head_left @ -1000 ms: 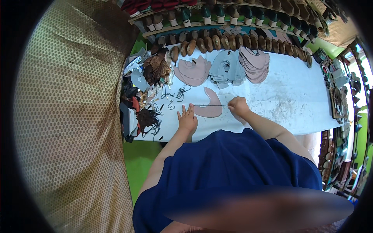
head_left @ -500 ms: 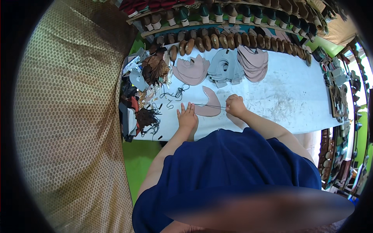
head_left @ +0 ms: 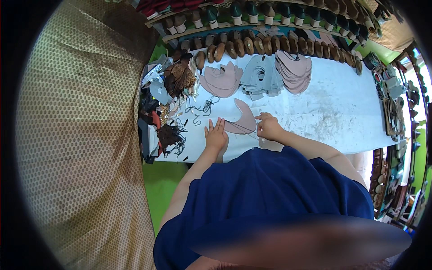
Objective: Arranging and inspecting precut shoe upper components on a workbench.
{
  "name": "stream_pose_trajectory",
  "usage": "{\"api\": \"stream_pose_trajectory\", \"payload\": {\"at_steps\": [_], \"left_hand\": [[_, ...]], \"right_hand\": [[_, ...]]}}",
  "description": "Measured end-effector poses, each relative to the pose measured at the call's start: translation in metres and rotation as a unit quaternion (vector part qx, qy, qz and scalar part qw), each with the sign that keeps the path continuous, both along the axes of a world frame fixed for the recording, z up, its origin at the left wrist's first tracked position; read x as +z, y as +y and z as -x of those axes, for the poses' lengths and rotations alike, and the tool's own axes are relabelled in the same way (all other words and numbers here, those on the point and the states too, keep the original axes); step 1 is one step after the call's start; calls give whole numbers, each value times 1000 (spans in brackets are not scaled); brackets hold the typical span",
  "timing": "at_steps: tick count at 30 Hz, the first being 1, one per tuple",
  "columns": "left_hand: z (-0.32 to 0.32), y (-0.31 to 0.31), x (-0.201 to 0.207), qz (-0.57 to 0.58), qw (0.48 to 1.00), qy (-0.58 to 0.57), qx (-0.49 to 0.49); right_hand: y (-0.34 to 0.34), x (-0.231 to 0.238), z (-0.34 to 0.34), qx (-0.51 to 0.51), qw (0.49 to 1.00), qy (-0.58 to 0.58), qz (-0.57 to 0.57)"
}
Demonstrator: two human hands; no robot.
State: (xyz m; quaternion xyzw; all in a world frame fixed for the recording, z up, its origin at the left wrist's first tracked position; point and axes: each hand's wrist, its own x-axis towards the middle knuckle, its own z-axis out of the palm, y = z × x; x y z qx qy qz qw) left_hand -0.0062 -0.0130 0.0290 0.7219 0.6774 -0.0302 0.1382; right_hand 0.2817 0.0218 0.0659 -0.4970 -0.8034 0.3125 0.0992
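Observation:
A curved pink shoe-upper piece [head_left: 245,118] lies flat on the white-covered table, its open side toward the upper left. My left hand [head_left: 216,135] rests on its left end, fingers stretched and spread. From the left fingertips a thin dark cord [head_left: 237,125] slants across the piece toward my right hand [head_left: 269,128]. That hand is at the piece's right edge, with the index finger extended and the other fingers curled on the cord; the exact grip is too small to make out. Loose dark cords [head_left: 204,108] lie beyond my left hand.
Stacks of pink pieces [head_left: 220,83], grey pieces [head_left: 262,81] and more pink pieces [head_left: 293,74] lie farther back. Brown shoe forms [head_left: 249,46] line the far edge, below racked heeled shoes [head_left: 236,14]. Brown scraps [head_left: 177,78] crowd the left; a patterned curtain [head_left: 85,135] hangs there.
My right hand has come slightly nearer and its index finger now points out. The cord, level before, now slants down to the right. My left hand stays in place.

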Motion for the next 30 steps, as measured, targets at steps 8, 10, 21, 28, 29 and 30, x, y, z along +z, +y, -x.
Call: {"api": "stream_pose_trajectory", "payload": {"at_steps": [8, 10, 21, 28, 29, 30], "left_hand": [[-1, -4, 0, 8, 1000, -11, 5], [1, -4, 0, 11, 1000, -13, 8], [-1, 1, 2, -28, 999, 15, -12], [2, 1, -1, -53, 997, 43, -39], [4, 0, -1, -53, 997, 44, -39], [3, -1, 2, -19, 999, 32, -28]], "right_hand": [[-12, 4, 14, -6, 993, 117, 18], [-9, 8, 16, -2, 991, 123, 53], [-12, -10, 9, 17, 998, -54, 21], [-11, -39, -1, 35, 996, -60, -60], [-11, -39, -1, 33, 997, -57, -50], [-11, -41, -2, 30, 997, -57, -50]]}}
